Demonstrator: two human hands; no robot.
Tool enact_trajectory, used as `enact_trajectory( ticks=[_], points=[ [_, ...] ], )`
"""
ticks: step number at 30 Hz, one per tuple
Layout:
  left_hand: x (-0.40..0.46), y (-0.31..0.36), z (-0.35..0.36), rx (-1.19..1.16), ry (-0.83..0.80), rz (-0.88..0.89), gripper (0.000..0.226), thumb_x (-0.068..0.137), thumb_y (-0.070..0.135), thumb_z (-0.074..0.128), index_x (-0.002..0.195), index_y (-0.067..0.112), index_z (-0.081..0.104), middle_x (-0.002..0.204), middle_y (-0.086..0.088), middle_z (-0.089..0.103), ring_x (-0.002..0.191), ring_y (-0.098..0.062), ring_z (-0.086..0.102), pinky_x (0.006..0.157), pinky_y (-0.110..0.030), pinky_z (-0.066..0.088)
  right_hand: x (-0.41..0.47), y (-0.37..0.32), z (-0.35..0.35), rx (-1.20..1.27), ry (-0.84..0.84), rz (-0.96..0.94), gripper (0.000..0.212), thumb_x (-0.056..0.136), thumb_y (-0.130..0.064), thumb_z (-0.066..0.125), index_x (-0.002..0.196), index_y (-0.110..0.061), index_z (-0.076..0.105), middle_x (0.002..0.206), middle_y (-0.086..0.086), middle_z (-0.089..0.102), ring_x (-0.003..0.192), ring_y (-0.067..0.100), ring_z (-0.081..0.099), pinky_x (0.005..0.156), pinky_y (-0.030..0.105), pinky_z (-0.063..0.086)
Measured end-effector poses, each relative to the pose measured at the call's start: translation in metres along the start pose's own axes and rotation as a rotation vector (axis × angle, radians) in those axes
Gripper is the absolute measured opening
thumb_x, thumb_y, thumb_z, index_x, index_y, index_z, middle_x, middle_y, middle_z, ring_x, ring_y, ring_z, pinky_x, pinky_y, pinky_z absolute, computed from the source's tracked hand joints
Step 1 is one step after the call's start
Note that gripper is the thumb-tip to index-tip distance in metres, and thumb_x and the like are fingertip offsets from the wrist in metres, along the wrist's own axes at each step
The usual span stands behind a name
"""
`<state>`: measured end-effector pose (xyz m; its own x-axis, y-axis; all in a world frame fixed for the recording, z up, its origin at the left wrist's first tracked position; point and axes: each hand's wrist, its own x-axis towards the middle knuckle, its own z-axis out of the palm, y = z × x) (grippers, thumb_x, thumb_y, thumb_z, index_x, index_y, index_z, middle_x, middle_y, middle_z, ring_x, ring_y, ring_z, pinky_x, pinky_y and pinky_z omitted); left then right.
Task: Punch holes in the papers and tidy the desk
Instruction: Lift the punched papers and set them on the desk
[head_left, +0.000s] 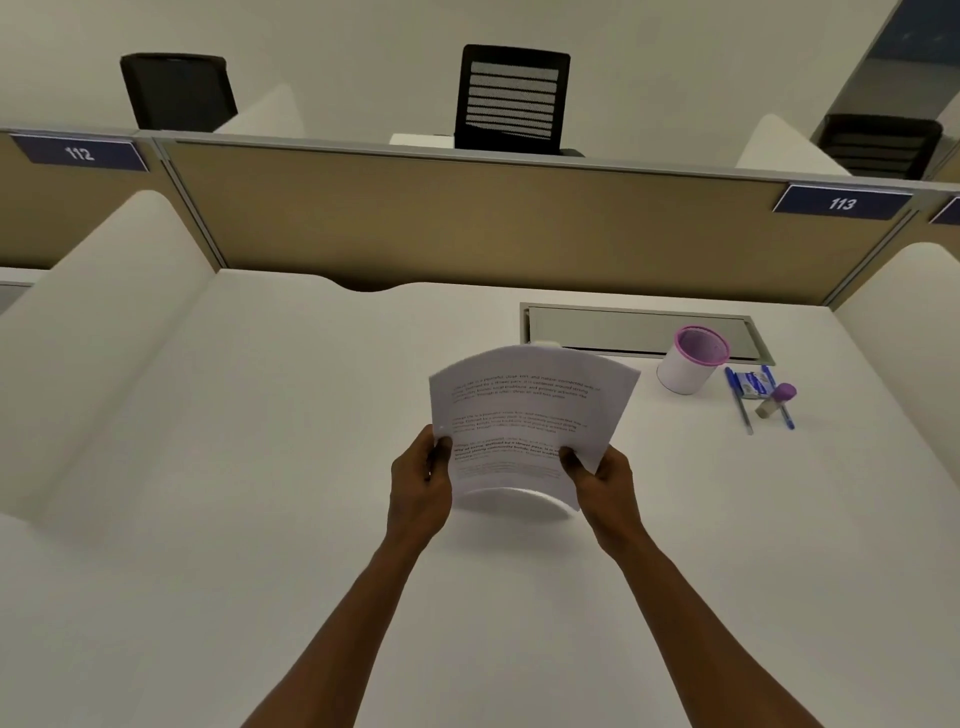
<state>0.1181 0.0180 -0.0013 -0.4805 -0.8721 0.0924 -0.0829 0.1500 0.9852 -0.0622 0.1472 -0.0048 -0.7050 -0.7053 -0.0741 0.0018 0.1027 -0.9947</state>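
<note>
White cubicle desk (260, 467) | left hand (418, 483) and right hand (605, 486) gripped bowed white printed paper stack (524, 415) above desk centre | risk: sheets fan out, holes misalign | punch unseen

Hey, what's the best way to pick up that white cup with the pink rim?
Grip the white cup around its side wall, probably with the right hand coming from the near left. It stands tilted with its mouth open, and the pens crowd its right side.
</note>
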Motion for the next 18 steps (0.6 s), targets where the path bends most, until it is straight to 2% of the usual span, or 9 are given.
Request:
enact_trajectory(
  ticks=[4, 7, 11, 16, 18],
  points=[
    [0.000, -0.001, 0.002, -0.010, -0.014, -0.007, 0.028, 0.104, 0.020, 0.045, 0.107, 0.040, 0.065, 0.100, 0.015, 0.071, 0.097, -0.008, 0.069, 0.071, -0.017, 0.057, -0.002, 0.000, -0.001, 0.003, 0.021, 0.010, 0.021, 0.094, -0.012, 0.061, 0.112, -0.021, 0.067, 0.106, 0.001, 0.072, 0.100, 0.021, 0.068, 0.091, 0.048, 0.056],
    [0.010, 0.010, -0.003, -0.032, 0.019, 0.008, 0.024, 0.102, 0.019, 0.047, 0.101, 0.034, 0.066, 0.098, 0.011, 0.073, 0.092, -0.008, 0.071, 0.072, -0.024, 0.059, 0.003, -0.022, -0.002, -0.013, 0.029, -0.046, 0.018, 0.092, -0.015, 0.064, 0.104, -0.027, 0.070, 0.102, -0.004, 0.074, 0.095, 0.017, 0.070, 0.086, 0.041, 0.059],
    [0.047, 0.040, -0.017, -0.094, 0.062, 0.065, 0.017, 0.102, 0.023, 0.050, 0.101, 0.030, 0.066, 0.099, 0.007, 0.074, 0.092, -0.014, 0.072, 0.077, -0.031, 0.061, 0.022, -0.071, 0.006, -0.091, -0.002, -0.175, 0.010, 0.088, -0.031, 0.066, 0.096, -0.036, 0.071, 0.095, -0.010, 0.075, 0.087, 0.013, 0.071, 0.075, 0.031, 0.061],
    [0.099, 0.075, -0.035, -0.194, 0.119, 0.109, 0.016, 0.101, 0.018, 0.051, 0.106, 0.025, 0.065, 0.094, 0.008, 0.074, 0.087, -0.008, 0.070, 0.072, -0.021, 0.056, 0.058, -0.114, 0.027, 0.001, 0.000, -0.247, 0.015, 0.090, -0.023, 0.066, 0.103, -0.018, 0.071, 0.100, 0.002, 0.074, 0.088, 0.022, 0.071, 0.074, 0.034, 0.060],
    [0.112, 0.080, -0.040, -0.211, 0.116, 0.106, 0.017, 0.102, 0.017, 0.050, 0.108, 0.023, 0.065, 0.098, 0.008, 0.074, 0.089, -0.008, 0.070, 0.073, -0.021, 0.056, 0.070, -0.123, 0.037, 0.032, 0.008, -0.254, 0.015, 0.091, -0.019, 0.065, 0.104, -0.017, 0.071, 0.101, 0.004, 0.074, 0.089, 0.023, 0.071, 0.075, 0.034, 0.060]
  ],
)
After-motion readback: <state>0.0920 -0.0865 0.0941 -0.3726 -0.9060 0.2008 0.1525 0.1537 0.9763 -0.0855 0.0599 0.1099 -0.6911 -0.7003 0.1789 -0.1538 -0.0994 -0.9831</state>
